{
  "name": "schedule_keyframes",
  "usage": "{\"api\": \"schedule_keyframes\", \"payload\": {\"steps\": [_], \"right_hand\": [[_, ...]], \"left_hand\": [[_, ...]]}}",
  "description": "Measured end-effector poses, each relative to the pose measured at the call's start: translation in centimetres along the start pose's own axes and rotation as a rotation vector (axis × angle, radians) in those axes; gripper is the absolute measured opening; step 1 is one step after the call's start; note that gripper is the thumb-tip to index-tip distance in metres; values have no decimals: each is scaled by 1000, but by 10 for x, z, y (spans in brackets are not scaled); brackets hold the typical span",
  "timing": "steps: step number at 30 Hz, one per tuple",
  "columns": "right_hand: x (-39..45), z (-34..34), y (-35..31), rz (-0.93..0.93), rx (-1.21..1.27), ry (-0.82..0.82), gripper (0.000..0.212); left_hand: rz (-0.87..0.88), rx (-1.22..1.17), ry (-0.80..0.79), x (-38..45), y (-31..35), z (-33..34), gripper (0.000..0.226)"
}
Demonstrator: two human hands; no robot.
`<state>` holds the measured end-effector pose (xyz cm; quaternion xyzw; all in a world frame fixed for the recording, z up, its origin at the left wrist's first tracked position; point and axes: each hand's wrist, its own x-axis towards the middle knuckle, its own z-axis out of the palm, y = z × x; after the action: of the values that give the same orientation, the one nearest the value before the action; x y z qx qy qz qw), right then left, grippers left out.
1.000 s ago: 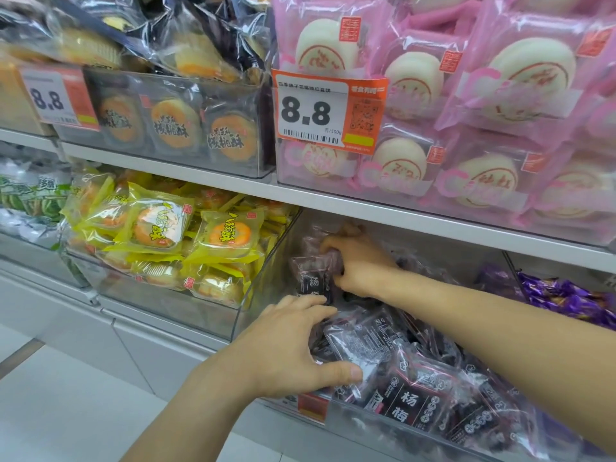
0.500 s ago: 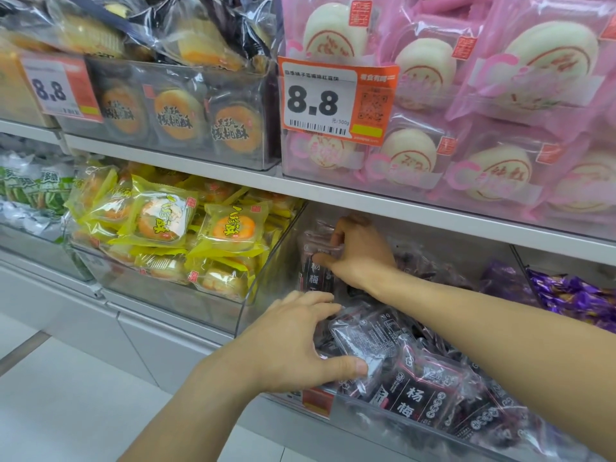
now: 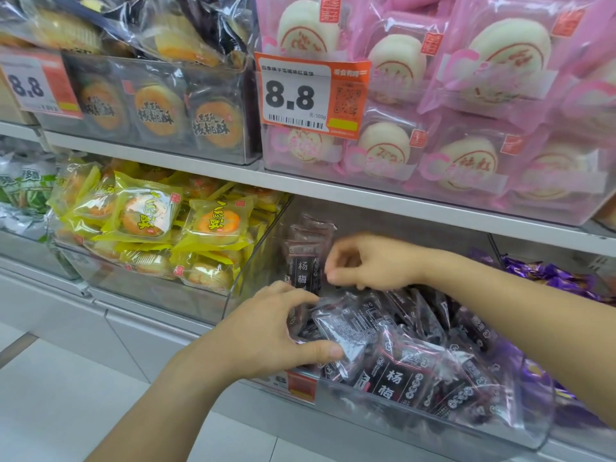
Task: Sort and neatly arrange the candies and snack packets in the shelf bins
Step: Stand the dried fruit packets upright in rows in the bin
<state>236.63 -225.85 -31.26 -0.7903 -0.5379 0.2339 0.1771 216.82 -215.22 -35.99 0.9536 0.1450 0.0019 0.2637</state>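
A clear bin (image 3: 493, 428) on the lower shelf holds several dark plum snack packets (image 3: 396, 378) in a loose pile. A few more dark packets (image 3: 305, 258) stand upright against the bin's left wall. My left hand (image 3: 263, 335) reaches in at the front left corner and grips a dark packet (image 3: 346, 328), thumb on its face and fingers curled over its top. My right hand (image 3: 373, 261) is farther back with its fingers curled, its fingertips pinching the right edge of the upright packets.
Left of this bin is one with yellow cake packets (image 3: 213, 225), and purple candies (image 3: 546, 275) lie to the right. The shelf edge (image 3: 400, 201) hangs close over my right hand, carrying pink bun packs (image 3: 466, 161), brown cookie packs (image 3: 156, 111) and a price tag (image 3: 296, 95).
My right hand has drawn back to the right from pressing the upright packets and now pinches their edge. My left hand still holds the front packets. The view has moved closer.
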Motion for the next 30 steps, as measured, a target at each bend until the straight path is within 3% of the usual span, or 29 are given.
{"api": "schedule_keyframes", "payload": {"steps": [2,4,8,10,14,18,20,23,26,30], "right_hand": [[-16,1,1,-9,24,-237,36],[-23,5,2,-50,-132,-265,59],[-27,7,-3,-53,-333,-313,73],[-27,10,-5,-11,-322,-310,68],[-15,26,-9,-30,-276,-80,51],[-5,38,-13,-31,-178,-40,30],[-2,39,-11,21,-28,63,14],[6,36,-7,121,134,229,12],[12,29,-2,241,308,269,18],[12,20,-4,177,482,310,8]], "left_hand": [[-2,-20,8,0,2,-1,93],[-3,-20,13,0,3,-2,90],[16,-5,4,-3,4,-3,86],[27,-8,12,-5,3,-4,82],[13,-42,83,-8,5,-4,72],[-51,-49,212,-6,8,-3,28],[-84,-15,251,-6,8,-3,20],[-121,-26,280,-5,9,-2,38],[-155,-98,329,-4,10,-3,58],[-170,-159,372,-5,11,0,66]]}}
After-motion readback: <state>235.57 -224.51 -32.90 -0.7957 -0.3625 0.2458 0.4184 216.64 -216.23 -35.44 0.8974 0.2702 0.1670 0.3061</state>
